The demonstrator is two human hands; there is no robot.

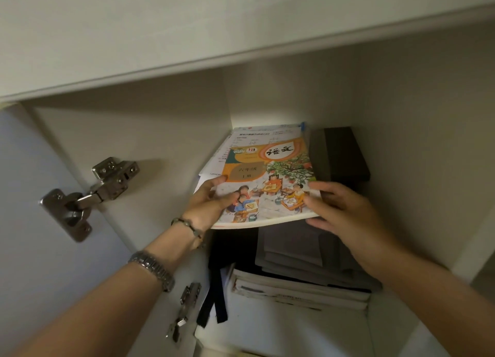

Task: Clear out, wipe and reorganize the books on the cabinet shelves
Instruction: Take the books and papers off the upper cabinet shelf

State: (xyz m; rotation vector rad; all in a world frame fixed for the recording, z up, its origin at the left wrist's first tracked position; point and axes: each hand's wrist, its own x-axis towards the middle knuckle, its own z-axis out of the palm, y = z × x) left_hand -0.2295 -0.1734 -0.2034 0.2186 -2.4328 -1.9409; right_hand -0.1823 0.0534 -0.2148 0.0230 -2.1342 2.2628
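Inside the pale cabinet (401, 94) with its door swung open on metal hinges (107, 180), I look at the upper shelf. My left hand (211, 204) grips the near-left corner of the colourful illustrated school textbook (270, 180), thumb on the cover and fingers curled under. My right hand (337, 204) pinches its near-right edge in the same way. This book lies on top of a stack of white printed sheets (257, 136) at the back-left of the shelf, just beside a dark flat box (340, 153). On the shelf below I see a pile of grey and white books (297, 271) and a black strap (214, 289) hanging.

I judge I should keep the book level and slide it straight toward me, so the loose sheets under it do not come along and fall.
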